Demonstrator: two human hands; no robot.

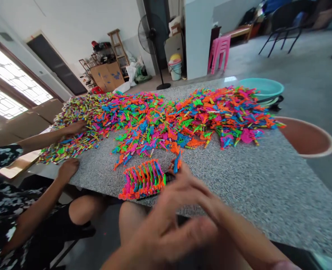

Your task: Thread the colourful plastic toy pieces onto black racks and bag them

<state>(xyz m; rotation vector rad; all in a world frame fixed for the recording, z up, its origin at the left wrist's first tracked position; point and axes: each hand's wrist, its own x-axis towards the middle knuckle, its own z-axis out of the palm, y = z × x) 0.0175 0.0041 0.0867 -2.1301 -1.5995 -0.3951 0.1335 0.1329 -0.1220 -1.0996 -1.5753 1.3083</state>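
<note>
My right hand reaches over the near part of the stone table and pinches a small blue and orange plastic toy piece. Closer to the camera is my left hand, blurred, its thumb and fingers apart with nothing seen between them. It covers part of my right hand and wrist. Just left of my right hand, a row of similar toy pieces in pink, orange, green and blue stands packed side by side in a black rack. The rack lies near the table's front edge, its right end partly hidden by my hands.
A long heap of bright plastic pieces spreads across the granite table. At the left, a co-worker's hand touches the heap and the other hand rests at the edge. A turquoise basin and a brown basin stand beyond the right side.
</note>
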